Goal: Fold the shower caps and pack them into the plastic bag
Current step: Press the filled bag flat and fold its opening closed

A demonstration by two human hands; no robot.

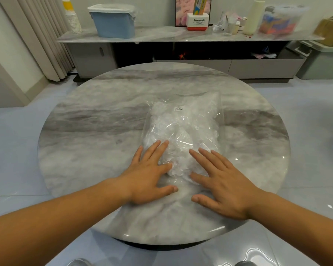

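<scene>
A person's two hands press flat on a filled plastic bag (183, 123) at the middle of a round, grey-veined marble tabletop (85, 141). The bag lies straight ahead of the person, its long axis running away from them, with the near end under the palms and the far end well out of reach of the fingertips. The left hand (148, 175) rests on the bag's near left side and the right hand (221, 187) on its near right. Both are spread open with fingers straight, gripping nothing, and neither is clearly closer to the load.

The bag is thin, clear film, creased and glinting under the room light, with a small white barcode label (179, 108) near its far end. Through it shows a bulky, crumpled mass of translucent white shower caps (161, 116), soft and puffy rather than stacked flat. No cap appears loose on the tabletop, so the packing looks close to finished. The flat palms suggest air is being squeezed out or the bundle smoothed. Which end is the bag's mouth cannot be made out.

The film looks slippery on the polished stone, so a push along the long axis could slide the whole bag away rather than flatten it.

Behind, a low sideboard (181, 35) carries a blue lidded box (113, 24) and a stack of paper cups (71, 18).
</scene>
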